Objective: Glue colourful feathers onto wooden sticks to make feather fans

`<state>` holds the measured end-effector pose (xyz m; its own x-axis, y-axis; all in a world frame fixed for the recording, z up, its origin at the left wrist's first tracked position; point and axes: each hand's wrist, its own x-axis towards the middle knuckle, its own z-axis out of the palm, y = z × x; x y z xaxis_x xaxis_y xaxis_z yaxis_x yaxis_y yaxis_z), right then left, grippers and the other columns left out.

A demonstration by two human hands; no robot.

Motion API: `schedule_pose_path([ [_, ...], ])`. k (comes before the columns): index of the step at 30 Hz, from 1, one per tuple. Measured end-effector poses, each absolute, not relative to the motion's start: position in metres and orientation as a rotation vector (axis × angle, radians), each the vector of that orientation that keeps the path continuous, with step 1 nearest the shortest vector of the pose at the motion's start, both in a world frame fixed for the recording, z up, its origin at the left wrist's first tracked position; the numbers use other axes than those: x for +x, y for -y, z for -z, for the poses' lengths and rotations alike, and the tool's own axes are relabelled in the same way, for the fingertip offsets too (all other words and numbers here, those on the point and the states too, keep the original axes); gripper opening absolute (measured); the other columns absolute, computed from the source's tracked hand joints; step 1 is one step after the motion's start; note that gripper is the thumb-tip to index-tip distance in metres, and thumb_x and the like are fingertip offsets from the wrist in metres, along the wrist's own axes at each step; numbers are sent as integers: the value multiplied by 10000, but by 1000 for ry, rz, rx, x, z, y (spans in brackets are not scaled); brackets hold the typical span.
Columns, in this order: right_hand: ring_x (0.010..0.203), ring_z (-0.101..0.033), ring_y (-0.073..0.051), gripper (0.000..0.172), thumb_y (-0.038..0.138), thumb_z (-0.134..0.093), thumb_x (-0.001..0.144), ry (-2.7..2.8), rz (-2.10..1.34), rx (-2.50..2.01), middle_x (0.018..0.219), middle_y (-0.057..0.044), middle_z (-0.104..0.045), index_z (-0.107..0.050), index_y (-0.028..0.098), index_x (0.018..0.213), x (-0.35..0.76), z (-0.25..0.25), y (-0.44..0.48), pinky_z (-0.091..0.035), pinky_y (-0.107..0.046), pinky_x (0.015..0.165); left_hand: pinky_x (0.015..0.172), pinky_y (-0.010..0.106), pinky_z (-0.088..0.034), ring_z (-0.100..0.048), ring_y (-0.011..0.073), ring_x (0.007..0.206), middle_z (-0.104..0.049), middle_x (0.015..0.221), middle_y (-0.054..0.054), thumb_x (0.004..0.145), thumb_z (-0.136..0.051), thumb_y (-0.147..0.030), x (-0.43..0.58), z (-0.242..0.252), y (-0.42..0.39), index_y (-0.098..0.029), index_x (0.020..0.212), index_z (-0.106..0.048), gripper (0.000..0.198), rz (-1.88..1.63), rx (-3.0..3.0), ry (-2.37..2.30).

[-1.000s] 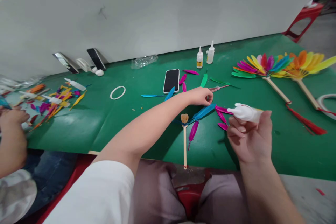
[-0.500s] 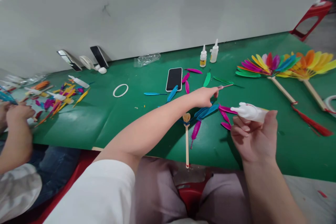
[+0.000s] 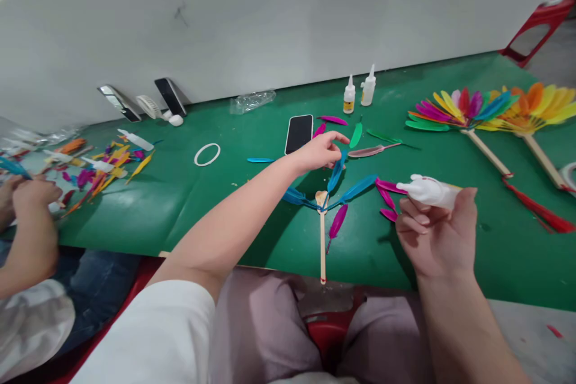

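Note:
My left hand (image 3: 318, 151) is stretched over the middle of the green table, its fingertips pinching the tip of a blue feather (image 3: 336, 175). That feather slants down to the round top of a small wooden fan handle (image 3: 323, 246). More blue feathers (image 3: 360, 188) fan out from the same top, to the left and the right. At the right, my right hand (image 3: 436, 246) is wrapped round a white glue bottle (image 3: 432, 192), which lies sideways with its nozzle pointing left. Magenta feathers (image 3: 337, 221) lie beside the handle.
Two finished feather fans (image 3: 486, 153) lie at the right. A phone (image 3: 299, 134), two upright glue bottles (image 3: 349, 99) and a pink feather (image 3: 366, 152) are farther back. A white ring (image 3: 207, 155) lies left. Another person's hands (image 3: 36, 192) work at the far left.
My left hand has moved left and up from the blue feathers and now has one blue feather upright at its fingertips. The pink feather is uncovered. My right hand has stayed nearly still.

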<state>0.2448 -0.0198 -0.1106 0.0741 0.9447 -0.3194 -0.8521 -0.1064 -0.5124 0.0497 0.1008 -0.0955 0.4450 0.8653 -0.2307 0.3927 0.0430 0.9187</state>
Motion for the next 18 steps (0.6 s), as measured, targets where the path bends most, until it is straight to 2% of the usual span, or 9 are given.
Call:
schedule_pose_path([
  [3,410,-314,-25,490,513,-788,473,178,-1531,-697,494,58,-422,-625,150,758,245,111,20,-280,-91,279,586,240,-430,-550,84,594,-552,748,2,810,-528,-216,49,98,-88,-173,1169,-455,369,-532,1408,-1115],
  [5,415,-314,-25,495,523,-779,485,191,-1535,-694,502,59,-420,-626,149,770,246,112,21,-280,-91,283,620,255,-437,-553,90,622,-605,813,32,781,-602,-299,49,100,-79,-193,1257,-410,524,-506,1403,-1100],
  [8,420,-311,-25,484,527,-771,499,206,-1539,-692,509,60,-413,-618,150,761,247,112,21,-284,-90,289,707,277,-443,-597,127,745,-660,888,67,700,-696,-241,50,101,-69,-200,1373,-277,793,-420,1466,-1005],
  [10,422,-311,-26,468,525,-769,506,213,-1540,-689,514,58,-410,-607,152,738,247,113,21,-288,-91,291,736,285,-443,-604,134,773,-672,880,64,695,-690,-193,50,100,-65,-181,1400,-227,844,-348,1519,-959],
  [12,422,-313,-27,462,527,-762,517,229,-1536,-683,517,56,-410,-604,153,735,247,113,20,-289,-92,291,718,274,-440,-597,130,754,-670,847,51,712,-661,-175,51,98,-63,-150,1375,-299,756,-293,1633,-999],
  [15,421,-316,-29,463,534,-751,535,248,-1533,-676,517,55,-404,-613,152,758,247,113,20,-289,-92,293,688,262,-426,-580,137,738,-658,826,38,739,-640,-231,53,95,-60,-144,1168,-557,446,-222,1930,-1145],
  [18,423,-320,-29,455,536,-741,553,263,-1533,-675,519,55,-399,-621,152,765,247,113,21,-287,-93,298,687,265,-409,-565,164,784,-632,848,30,742,-651,-351,57,94,-52,-180,994,-629,306,-167,2296,-1202],
])
